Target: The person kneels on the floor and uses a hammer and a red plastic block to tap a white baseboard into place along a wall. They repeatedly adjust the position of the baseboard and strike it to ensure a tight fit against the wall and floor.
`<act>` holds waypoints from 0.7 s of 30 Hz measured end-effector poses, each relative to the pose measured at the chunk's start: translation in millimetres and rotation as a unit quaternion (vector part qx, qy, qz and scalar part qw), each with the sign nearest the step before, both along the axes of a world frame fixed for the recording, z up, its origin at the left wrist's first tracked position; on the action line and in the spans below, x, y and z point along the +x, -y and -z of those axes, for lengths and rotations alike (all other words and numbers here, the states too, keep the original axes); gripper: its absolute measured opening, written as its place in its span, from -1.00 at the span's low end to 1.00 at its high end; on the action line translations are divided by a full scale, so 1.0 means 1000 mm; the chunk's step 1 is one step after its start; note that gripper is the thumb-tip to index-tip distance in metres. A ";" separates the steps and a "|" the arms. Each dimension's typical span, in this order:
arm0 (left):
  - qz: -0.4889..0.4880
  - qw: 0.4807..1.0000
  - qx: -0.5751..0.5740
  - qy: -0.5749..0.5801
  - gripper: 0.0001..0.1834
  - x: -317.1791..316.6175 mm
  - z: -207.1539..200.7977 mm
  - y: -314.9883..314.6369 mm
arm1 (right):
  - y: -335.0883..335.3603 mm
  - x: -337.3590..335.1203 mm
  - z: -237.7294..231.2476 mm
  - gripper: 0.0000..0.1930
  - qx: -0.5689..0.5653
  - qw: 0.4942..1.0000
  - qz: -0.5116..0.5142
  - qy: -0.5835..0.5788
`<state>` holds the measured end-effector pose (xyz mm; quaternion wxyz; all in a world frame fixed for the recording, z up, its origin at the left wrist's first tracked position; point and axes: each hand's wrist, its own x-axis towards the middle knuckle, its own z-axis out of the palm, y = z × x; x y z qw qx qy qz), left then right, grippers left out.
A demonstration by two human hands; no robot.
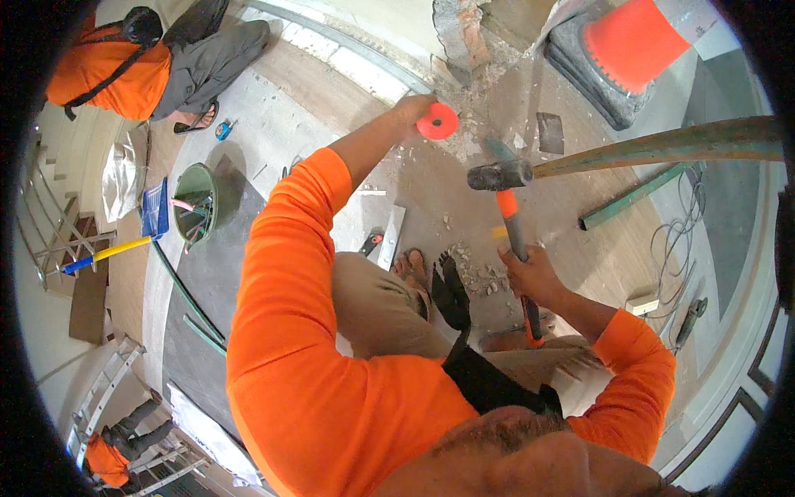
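Note:
My left hand [411,110] reaches forward with its fingers closed behind a round red-orange hand guard [437,123], apparently on a chisel; the hand and guard hide the shaft and tip. Lower and to the right, my right hand [532,277] is wrapped round the grey and orange handle of a hammer [515,225]. Its dark head [499,175] is up and away from me, to the right of the guard and apart from it. Broken rubble [490,269] lies on the floor between my feet and beyond. A chipped wall corner [464,37] stands past my left hand.
A long greenish-brown bar [662,151] comes in from the right. Behind it stands an orange traffic cone [633,45]. A green channel [633,197] and grey cable [683,236] lie right. Leftward are a tool bucket [207,178], a dustpan [155,207] and a seated co-worker [124,74].

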<state>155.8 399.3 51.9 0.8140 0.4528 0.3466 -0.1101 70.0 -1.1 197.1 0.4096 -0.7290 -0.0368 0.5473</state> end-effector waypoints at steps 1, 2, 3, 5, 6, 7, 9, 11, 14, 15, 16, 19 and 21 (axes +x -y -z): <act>-0.004 1.000 0.003 0.009 -0.76 0.003 -0.005 0.001 | 0.005 0.000 -0.006 -0.51 -0.003 1.000 -0.001 0.000; -0.010 1.000 0.007 0.018 -0.76 0.004 -0.010 0.000 | 0.011 -0.003 -0.013 -0.51 -0.006 1.000 -0.003 0.000; -0.015 0.999 0.011 0.027 -0.76 0.005 -0.015 -0.002 | 0.015 -0.004 -0.019 -0.51 -0.009 1.000 -0.005 0.000; -0.004 0.999 0.007 0.036 -0.76 0.009 -0.028 0.006 | 0.017 -0.001 -0.023 -0.52 0.016 0.999 -0.008 0.049; 0.003 0.999 0.005 0.041 -0.76 0.010 -0.035 0.010 | 0.017 0.000 -0.025 -0.52 0.029 0.997 -0.009 0.073; 0.018 0.999 -0.004 0.051 -0.75 0.007 -0.033 0.007 | 0.018 0.000 -0.021 -0.53 0.038 0.995 -0.012 0.089; 0.052 0.996 -0.022 0.070 -0.74 0.000 -0.027 0.002 | 0.019 -0.001 -0.013 -0.54 0.057 0.991 -0.013 0.121; 0.047 0.996 -0.048 0.050 -0.72 -0.008 -0.019 0.010 | 0.027 0.000 -0.016 -0.55 0.051 0.979 -0.050 0.190; 0.049 0.994 -0.081 0.062 -0.70 -0.015 -0.005 0.014 | 0.048 -0.005 -0.014 -0.60 0.051 0.959 -0.078 0.268; 0.049 0.992 -0.093 0.073 -0.69 -0.014 0.002 0.014 | 0.051 -0.008 -0.013 -0.62 0.051 0.952 -0.086 0.290; 0.033 0.989 -0.114 0.084 -0.69 -0.013 0.014 0.012 | 0.049 -0.010 -0.013 -0.66 0.065 0.950 -0.071 0.296; 0.009 0.984 -0.151 0.095 -0.66 -0.014 0.052 0.021 | 0.044 -0.022 -0.011 -0.78 0.089 0.949 -0.032 0.301; 0.035 0.987 -0.121 0.097 -0.64 -0.004 0.048 0.032 | 0.037 -0.026 0.008 -0.84 0.099 0.944 -0.001 0.316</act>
